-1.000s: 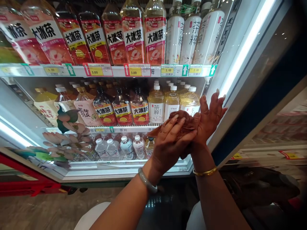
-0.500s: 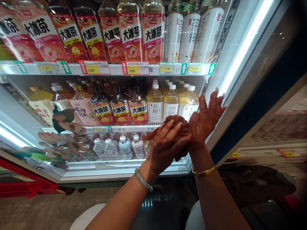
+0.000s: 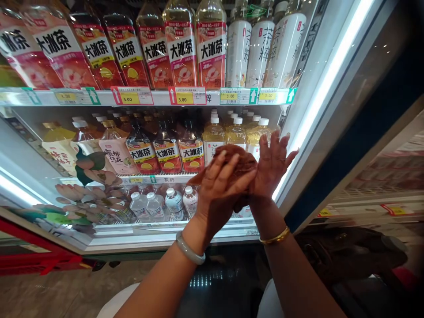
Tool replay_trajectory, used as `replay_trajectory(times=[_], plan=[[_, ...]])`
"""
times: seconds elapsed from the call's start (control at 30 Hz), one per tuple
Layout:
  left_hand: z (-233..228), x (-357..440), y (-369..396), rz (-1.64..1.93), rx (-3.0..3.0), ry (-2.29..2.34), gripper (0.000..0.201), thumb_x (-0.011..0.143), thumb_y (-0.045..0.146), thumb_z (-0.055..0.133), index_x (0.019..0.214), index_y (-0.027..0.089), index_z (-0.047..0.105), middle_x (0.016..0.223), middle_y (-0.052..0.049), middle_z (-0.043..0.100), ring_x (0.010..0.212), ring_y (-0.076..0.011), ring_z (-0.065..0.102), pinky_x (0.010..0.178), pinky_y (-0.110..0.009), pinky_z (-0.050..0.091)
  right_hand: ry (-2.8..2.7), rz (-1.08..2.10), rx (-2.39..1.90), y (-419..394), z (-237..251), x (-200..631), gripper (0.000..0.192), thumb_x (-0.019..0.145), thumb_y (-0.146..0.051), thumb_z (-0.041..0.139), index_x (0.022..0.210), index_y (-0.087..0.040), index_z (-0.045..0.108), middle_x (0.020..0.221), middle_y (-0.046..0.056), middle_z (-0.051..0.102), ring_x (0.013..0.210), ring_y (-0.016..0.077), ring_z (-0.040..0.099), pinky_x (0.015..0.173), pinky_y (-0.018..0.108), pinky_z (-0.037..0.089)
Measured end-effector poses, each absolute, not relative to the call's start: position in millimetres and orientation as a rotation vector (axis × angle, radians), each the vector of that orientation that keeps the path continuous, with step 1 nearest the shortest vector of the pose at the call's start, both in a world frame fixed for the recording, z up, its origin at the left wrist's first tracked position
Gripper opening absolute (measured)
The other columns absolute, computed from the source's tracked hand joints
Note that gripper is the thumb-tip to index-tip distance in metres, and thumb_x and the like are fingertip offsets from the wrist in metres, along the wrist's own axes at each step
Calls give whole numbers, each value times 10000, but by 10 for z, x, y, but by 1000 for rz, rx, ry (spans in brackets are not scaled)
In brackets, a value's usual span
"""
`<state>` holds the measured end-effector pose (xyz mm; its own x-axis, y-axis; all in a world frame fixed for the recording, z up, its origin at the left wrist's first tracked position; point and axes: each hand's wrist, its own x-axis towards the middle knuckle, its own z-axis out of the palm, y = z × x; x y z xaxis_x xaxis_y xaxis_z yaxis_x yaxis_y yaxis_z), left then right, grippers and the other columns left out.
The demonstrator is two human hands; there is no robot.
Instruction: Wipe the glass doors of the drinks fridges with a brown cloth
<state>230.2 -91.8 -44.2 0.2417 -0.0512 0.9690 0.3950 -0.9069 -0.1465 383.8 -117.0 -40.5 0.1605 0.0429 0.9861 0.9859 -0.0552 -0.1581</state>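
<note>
Both hands shifted left, left hand point(image 3: 220, 187) and right hand point(image 3: 271, 165) pressing brown cloth point(image 3: 243, 161).

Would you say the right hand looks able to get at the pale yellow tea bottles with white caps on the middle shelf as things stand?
Probably not: the right hand is pressed against the brown cloth, and the fridge's glass door seems shut before the pale yellow tea bottles.

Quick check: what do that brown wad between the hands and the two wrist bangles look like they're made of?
Brown wad: soft cloth, matte and creased, pressed between left hand and right hand. Left bangle: pale grey-green, smooth, glossy, possibly jade or glass. Right bangle: thin, shiny yellow, likely gold-toned metal.
</note>
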Motion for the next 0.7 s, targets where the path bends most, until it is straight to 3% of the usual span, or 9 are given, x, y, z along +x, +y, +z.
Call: replay_trajectory(times=[0.07, 0.27, 0.4, 0.57, 0.7], plan=[[-399, 2243, -881, -1651, -2191, -280, 466, 933, 252, 727, 1388, 292, 631, 1557, -97, 553, 1565, -302, 381, 1252, -497, 421, -1108, -1100, -1359, -1157, -430, 3782, 577, 1051, -366, 299, 1625, -317, 322, 1661, 88, 437, 1632, 256, 242, 1303, 663, 156], [7, 1831, -667, -1995, -1839, -544, 647, 877, 257, 793, 1478, 293, 558, 1585, -90, 514, 1521, -329, 433, 1299, -583, 325, -1130, -1079, -1372, -1196, -421, 3748, 611, 1014, -335, 309, 1621, -269, 336, 1672, 88, 417, 1646, 260, 190, 1308, 669, 123], [-142, 2000, -744, -1968, -1869, -533, 534, 926, 224, 718, 1438, 308, 589, 1597, -70, 507, 1554, -315, 387, 1280, -571, 348, -1131, -1084, -1371, -1172, -407, 3728, 603, 1018, -355, 326, 1614, -262, 342, 1674, 99, 413, 1646, 267, 188, 1304, 678, 125], [-346, 2248, -877, -1621, -2232, -273, 460, 941, 295, 711, 1393, 300, 624, 1593, -83, 519, 1579, -312, 353, 1259, -512, 408, -1028, -1044, -1360, -1134, -398, 3646, 548, 1045, -320, 304, 1588, -295, 378, 1663, 104, 432, 1637, 248, 227, 1308, 664, 145], [-100, 2008, -770, -1838, -2009, -428, 465, 930, 254, 728, 1376, 329, 621, 1573, -59, 536, 1541, -305, 419, 1257, -555, 405, -1104, -1021, -1327, -1158, -400, 3632, 593, 1030, -379, 314, 1609, -257, 349, 1687, 121, 384, 1648, 294, 176, 1284, 720, 118]])
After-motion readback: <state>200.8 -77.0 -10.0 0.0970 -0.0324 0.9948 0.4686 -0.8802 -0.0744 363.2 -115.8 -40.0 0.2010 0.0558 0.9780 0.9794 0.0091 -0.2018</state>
